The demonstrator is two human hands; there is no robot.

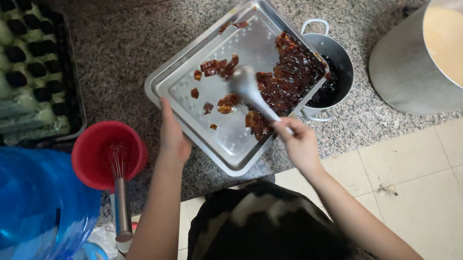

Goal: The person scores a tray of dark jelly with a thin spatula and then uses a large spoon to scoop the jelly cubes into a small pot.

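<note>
Two bare hands work a square metal tray (227, 141) tilted on a speckled stone counter (118, 50). Right of the tray stands a big pot (405, 76) of pale liquid; left of it, a blue water jug (21, 215) and a red cup (91, 159) holding a whisk (120, 195). At the tray's far right corner sits a small dark pot (337, 65). The left hand (173, 138) clasps the tray's near-left rim, fingers closed over the edge. The right hand (299, 143) is wrapped around a ladle (250, 92), pushing brown jelly cubes (288, 77) toward that corner. Scraping looks roughly half done; scattered cubes by the tray's centre call for another sweep.
</note>
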